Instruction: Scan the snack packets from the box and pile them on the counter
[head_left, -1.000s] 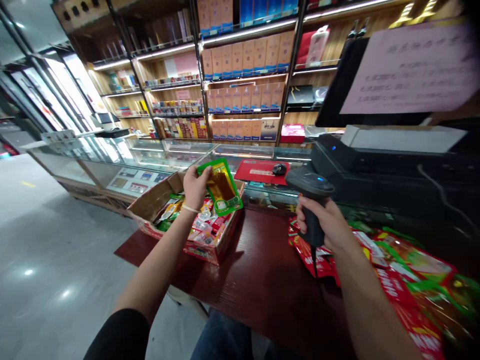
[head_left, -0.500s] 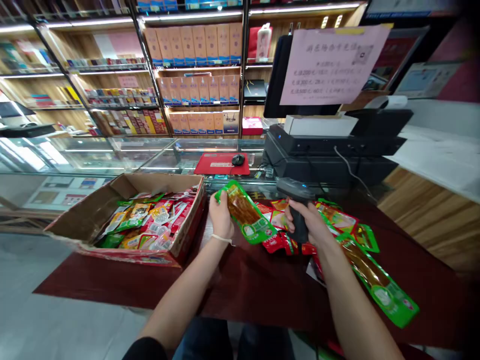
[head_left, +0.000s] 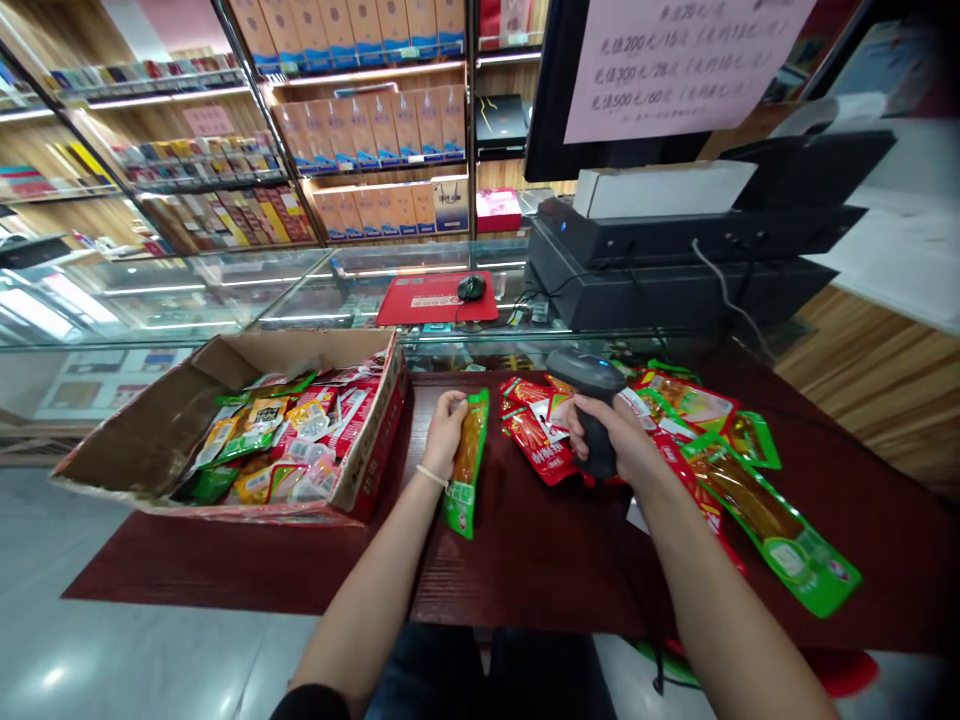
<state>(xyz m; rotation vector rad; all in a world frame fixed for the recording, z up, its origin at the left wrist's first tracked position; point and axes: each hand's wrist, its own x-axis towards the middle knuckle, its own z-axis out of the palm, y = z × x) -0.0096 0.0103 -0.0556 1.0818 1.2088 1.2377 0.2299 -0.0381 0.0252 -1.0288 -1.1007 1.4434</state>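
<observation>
My left hand [head_left: 448,435] is closed on the edge of a green snack packet [head_left: 469,465] with brown food showing through its clear front. The packet is turned steeply, almost edge-on, over the dark red tabletop [head_left: 517,570]. My right hand [head_left: 611,435] is wrapped round the handle of a black barcode scanner [head_left: 589,385], a small blue light glowing on its top. Beneath and behind the scanner lie red snack packets [head_left: 540,430]. Right of my right forearm rests another long green packet [head_left: 772,530] with brown food inside.
An open cardboard box [head_left: 375,440] of mixed snack packets stands at left. Behind are a glass counter [head_left: 300,290], a red mat [head_left: 405,300] with a mouse [head_left: 471,288], and a black cash drawer [head_left: 675,300] below a monitor [head_left: 551,100]. A cable [head_left: 658,660] hangs off the front edge.
My left hand has lowered the green packet and turned it from face-up to nearly edge-on. The scanner stays in my right hand, its blue light now showing. The view has tilted down.
</observation>
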